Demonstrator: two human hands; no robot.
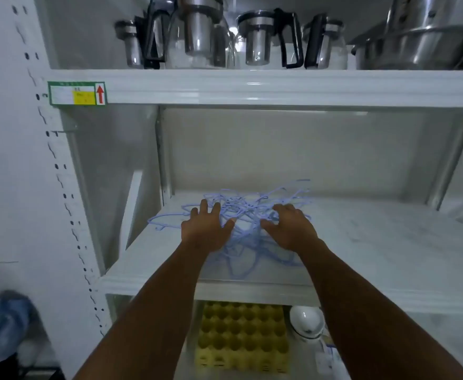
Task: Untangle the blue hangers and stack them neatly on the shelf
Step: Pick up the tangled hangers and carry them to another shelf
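Item: blue hangers [248, 212], tangled heap on the shelf [389, 242], under my fingers. Left hand [207, 229] spread flat, released. Right hand [290, 227] curled into strands; grasp unclear.

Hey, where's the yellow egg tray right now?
In the head view, the yellow egg tray sits on the lower shelf, low in the centre between the person's forearms, directly under the shelf holding the blue hangers, with a white pot on its right.
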